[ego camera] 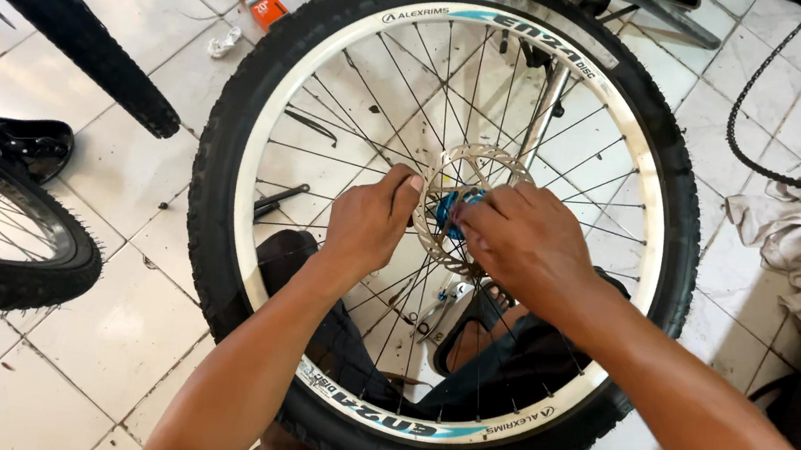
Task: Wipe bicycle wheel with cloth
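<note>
We see a bicycle wheel (230,135) with a black tyre and a white rim lying flat across the person's lap, filling the middle of the view above the tiled floor (118,324). Both hands meet at its centre. The left hand (371,220) is closed over the edge of the silver brake disc (452,166), thumb lying along the top of it. The right hand (517,240) is curled in from the other side, its fingertips pinched on the blue hub (449,211) in the middle of the disc. The thin spokes (354,99) fan out from there to the rim, and through them we make out a dark tool (280,199) on the floor. To the left stand parts of two other wheels (63,11), with a black shoe (23,144) between them. A grey rag (800,245) lies crumpled at the right, just below a loop of bicycle chain (747,114), and a small orange box (268,9) sits on the tiles near the top.
</note>
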